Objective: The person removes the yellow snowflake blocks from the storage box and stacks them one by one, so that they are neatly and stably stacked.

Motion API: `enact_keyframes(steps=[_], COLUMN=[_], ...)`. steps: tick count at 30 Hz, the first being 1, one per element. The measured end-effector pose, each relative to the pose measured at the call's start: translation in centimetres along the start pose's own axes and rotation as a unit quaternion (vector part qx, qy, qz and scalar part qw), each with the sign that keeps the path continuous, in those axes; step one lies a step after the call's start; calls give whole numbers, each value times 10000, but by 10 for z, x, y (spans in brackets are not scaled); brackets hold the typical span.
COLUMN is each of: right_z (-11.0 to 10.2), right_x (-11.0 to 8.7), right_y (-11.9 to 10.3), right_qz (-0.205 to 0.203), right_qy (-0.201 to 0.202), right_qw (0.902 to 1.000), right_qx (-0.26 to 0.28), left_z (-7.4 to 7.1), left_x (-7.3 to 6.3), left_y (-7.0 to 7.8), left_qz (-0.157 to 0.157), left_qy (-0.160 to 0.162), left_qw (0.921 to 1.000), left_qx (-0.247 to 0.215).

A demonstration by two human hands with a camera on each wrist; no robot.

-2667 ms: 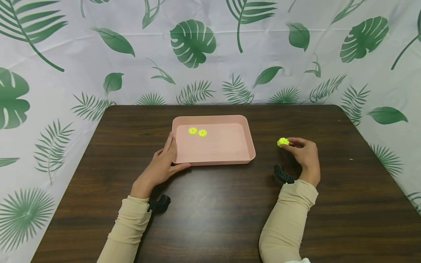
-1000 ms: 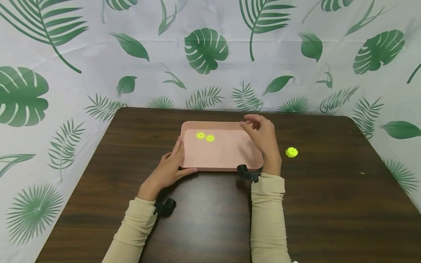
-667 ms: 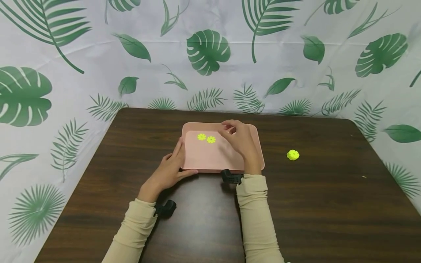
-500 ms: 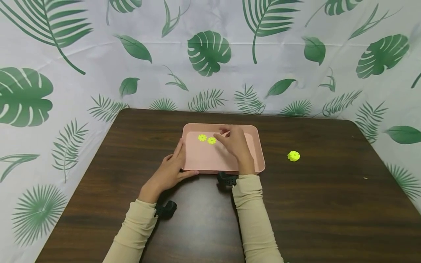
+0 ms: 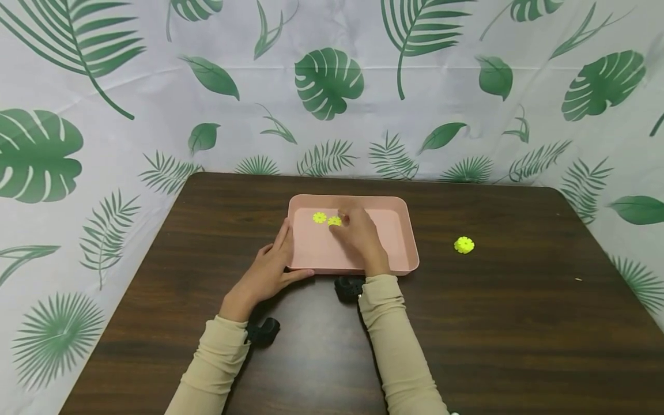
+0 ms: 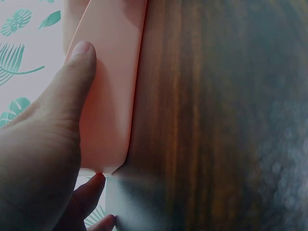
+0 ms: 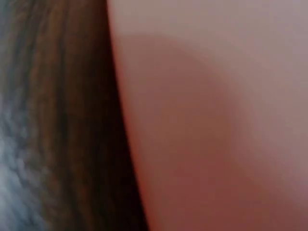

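A shallow pink tray (image 5: 399, 236) lies on the brown table. My left hand (image 5: 263, 275) braces its near left corner, the straight fingers along the left side and the thumb (image 6: 83, 57) against the front wall. Inside the tray are two yellow notched flower-shaped discs: the left disc (image 5: 319, 218) shows whole, while the right disc (image 5: 334, 220) is partly covered by my right hand (image 5: 360, 233). That hand reaches low over the tray, thumb and bent fingers around the right disc; I cannot tell whether it holds a disc. The right wrist view shows only blurred tray wall and table.
To the right of the tray, a small pile of overlapping yellow discs (image 5: 464, 245) sits on the table (image 5: 508, 323). A tiny pale scrap (image 5: 578, 279) lies farther right. Behind the table hangs a white cloth (image 5: 233, 34) with green leaf prints.
My right hand has gone from the yellow pile leftward over the tray, then lower to the right-hand disc. My left hand stays at the tray's corner. The head view has shifted slightly.
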State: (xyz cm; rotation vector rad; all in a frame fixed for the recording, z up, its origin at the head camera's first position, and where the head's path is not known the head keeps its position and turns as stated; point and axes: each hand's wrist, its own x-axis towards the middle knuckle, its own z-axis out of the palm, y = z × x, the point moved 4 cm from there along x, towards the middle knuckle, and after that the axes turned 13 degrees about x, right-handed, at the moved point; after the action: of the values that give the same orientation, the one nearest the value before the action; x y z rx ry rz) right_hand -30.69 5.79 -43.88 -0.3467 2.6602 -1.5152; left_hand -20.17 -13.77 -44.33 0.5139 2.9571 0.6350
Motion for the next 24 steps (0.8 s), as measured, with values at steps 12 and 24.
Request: enact_keyframes(steps=[12,24], right_z=[3,-1], right_x=[0,0], right_y=[3,2], right_qz=[20,-141], right_qy=[-31,-78], right_qw=[9997,9999], right_qx=[-227,-37], left_z=[-1,0], left_x=[0,1], left_y=[-1,-1], left_qz=[3,-21], left_qy=[-6,-49], left_qw=[10000,9999], left_qx=[10,99])
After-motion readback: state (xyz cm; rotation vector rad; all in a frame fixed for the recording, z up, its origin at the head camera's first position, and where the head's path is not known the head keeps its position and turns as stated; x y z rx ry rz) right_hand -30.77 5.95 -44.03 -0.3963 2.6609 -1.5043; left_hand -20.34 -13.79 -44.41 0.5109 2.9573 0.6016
